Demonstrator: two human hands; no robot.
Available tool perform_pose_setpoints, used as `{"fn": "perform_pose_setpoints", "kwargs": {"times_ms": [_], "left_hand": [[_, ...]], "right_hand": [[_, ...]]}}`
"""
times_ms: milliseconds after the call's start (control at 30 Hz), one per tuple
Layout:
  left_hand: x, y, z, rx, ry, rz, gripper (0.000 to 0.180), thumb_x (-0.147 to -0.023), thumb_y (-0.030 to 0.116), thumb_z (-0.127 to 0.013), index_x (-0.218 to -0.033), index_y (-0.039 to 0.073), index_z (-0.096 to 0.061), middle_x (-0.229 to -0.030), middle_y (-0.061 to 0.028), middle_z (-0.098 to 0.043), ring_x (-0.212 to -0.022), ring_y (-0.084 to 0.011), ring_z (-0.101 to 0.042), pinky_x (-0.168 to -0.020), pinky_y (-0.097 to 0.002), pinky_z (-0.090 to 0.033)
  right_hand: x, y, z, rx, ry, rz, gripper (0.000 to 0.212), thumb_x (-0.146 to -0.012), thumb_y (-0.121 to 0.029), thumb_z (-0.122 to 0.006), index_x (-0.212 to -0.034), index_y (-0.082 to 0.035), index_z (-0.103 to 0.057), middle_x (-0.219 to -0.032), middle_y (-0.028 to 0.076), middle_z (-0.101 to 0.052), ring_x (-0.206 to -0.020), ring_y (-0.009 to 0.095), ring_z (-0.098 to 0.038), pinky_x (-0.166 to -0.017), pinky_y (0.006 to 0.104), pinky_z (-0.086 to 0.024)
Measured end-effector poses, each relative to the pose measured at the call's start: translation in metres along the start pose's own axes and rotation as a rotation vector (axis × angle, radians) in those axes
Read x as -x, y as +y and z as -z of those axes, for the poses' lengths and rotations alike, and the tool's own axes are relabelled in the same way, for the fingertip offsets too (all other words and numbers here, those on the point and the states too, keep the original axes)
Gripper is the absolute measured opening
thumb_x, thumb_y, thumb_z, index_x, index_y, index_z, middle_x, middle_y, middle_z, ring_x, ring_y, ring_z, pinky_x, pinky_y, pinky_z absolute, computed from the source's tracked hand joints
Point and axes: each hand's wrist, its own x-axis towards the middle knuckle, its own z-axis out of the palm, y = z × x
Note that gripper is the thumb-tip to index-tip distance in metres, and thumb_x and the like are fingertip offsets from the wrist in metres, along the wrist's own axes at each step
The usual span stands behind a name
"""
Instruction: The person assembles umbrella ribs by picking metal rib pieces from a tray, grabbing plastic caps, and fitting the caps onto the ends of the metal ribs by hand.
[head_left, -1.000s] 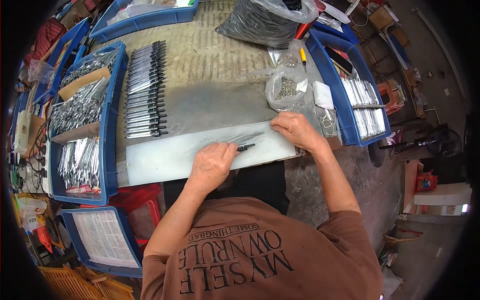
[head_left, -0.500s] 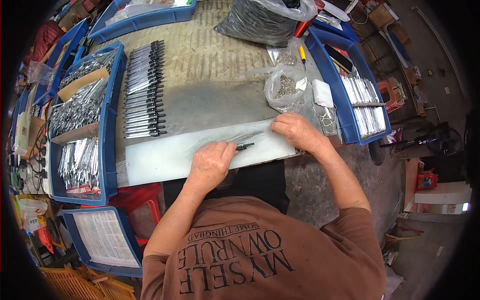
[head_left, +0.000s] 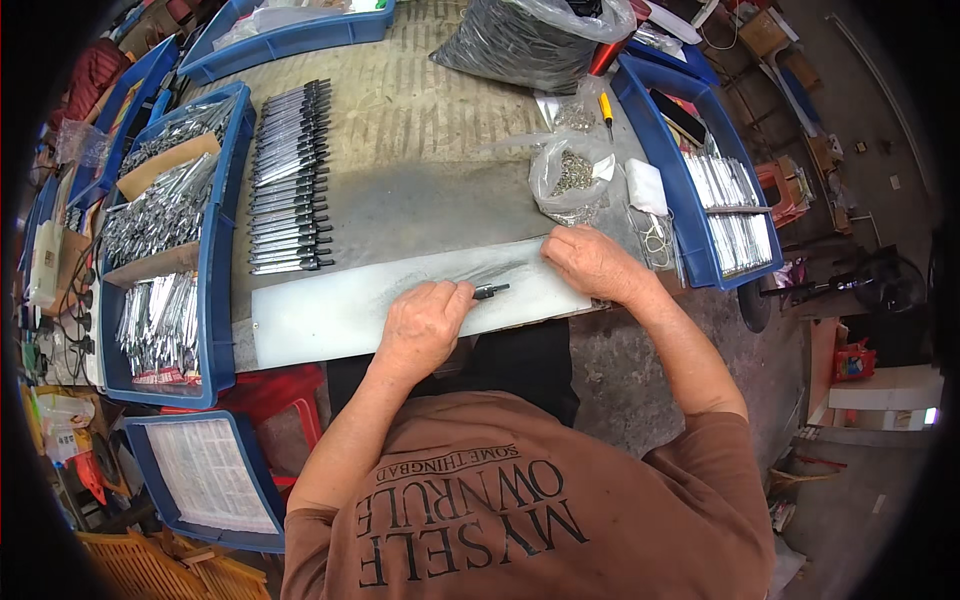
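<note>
My left hand [head_left: 428, 318] is closed around a slim rod whose black tip [head_left: 490, 291] sticks out to the right past the fingers; the rest of it is hidden in the fist. Under both hands lies a long pale board [head_left: 330, 318] with dark smudges, set along the near edge of the table. My right hand [head_left: 588, 262] rests at the board's right end, its fingertips pinched together and turned down. Whatever they hold is hidden. Just beyond it stands an open clear plastic bag [head_left: 572, 180] of small metal parts.
Silver rods with black ends [head_left: 290, 185] lie in a column at the table's left. Blue trays of metal strips flank it, one left [head_left: 222, 250] and one right [head_left: 705, 255]. A bag of black pieces [head_left: 520, 50], a yellow-handled tool [head_left: 605, 105] and a white block [head_left: 645, 185] sit farther back.
Almost nothing differs. Both hands keep their places and grips, with only a very slight shift of the right forearm.
</note>
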Motion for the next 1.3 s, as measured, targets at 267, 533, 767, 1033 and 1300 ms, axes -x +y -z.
{"fn": "perform_pose_setpoints", "kwargs": {"times_ms": [267, 533, 767, 1033, 1300], "left_hand": [[0.000, 0.000, 0.000, 0.006, 0.012, -0.007, 0.016, -0.074, 0.010, -0.063, -0.085, 0.004, -0.054, -0.063, -0.0073, -0.049, -0.057, -0.0238, -0.053, -0.050, -0.0354, -0.044], [0.000, 0.000, 0.000, 0.011, 0.001, 0.000, 0.015, -0.075, 0.010, -0.063, -0.084, 0.004, -0.054, -0.063, -0.0073, -0.049, -0.057, -0.0239, -0.053, -0.050, -0.0357, -0.044], [0.000, 0.000, 0.000, 0.022, 0.010, 0.002, 0.014, -0.074, 0.010, -0.063, -0.084, 0.004, -0.054, -0.063, -0.0074, -0.049, -0.057, -0.0242, -0.053, -0.050, -0.0358, -0.043], [0.000, -0.002, -0.001, 0.018, 0.014, -0.003, 0.015, -0.074, 0.010, -0.063, -0.084, 0.004, -0.054, -0.063, -0.0073, -0.049, -0.058, -0.0242, -0.053, -0.050, -0.0354, -0.044], [0.000, 0.000, -0.001, 0.014, 0.020, 0.000, 0.014, -0.074, 0.010, -0.063, -0.084, 0.004, -0.054, -0.063, -0.0073, -0.049, -0.058, -0.0242, -0.053, -0.050, -0.0357, -0.044]], "right_hand": [[0.004, 0.001, 0.001, -0.055, 0.016, -0.018, 0.008, -0.075, -0.003, -0.057, -0.081, -0.003, -0.051, -0.075, 0.010, -0.052, -0.071, 0.029, -0.055, -0.065, 0.0379, -0.045], [0.002, -0.001, 0.004, 0.019, -0.001, 0.050, 0.009, -0.070, -0.001, -0.051, -0.078, -0.003, -0.047, -0.077, 0.010, -0.051, -0.073, 0.028, -0.056, -0.066, 0.0385, -0.046], [0.003, -0.001, -0.002, 0.059, 0.028, -0.010, 0.008, -0.073, -0.002, -0.052, -0.080, -0.003, -0.050, -0.074, 0.010, -0.050, -0.070, 0.030, -0.055, -0.063, 0.0396, -0.046], [0.004, 0.002, 0.006, -0.071, 0.030, 0.025, 0.013, -0.072, -0.003, -0.052, -0.085, -0.004, -0.052, -0.076, 0.009, -0.051, -0.073, 0.029, -0.056, -0.064, 0.0382, -0.047], [-0.005, -0.002, 0.007, 0.053, -0.046, 0.047, 0.009, -0.070, 0.000, -0.051, -0.077, -0.004, -0.047, -0.077, 0.010, -0.050, -0.072, 0.030, -0.055, -0.065, 0.0398, -0.046]]}}
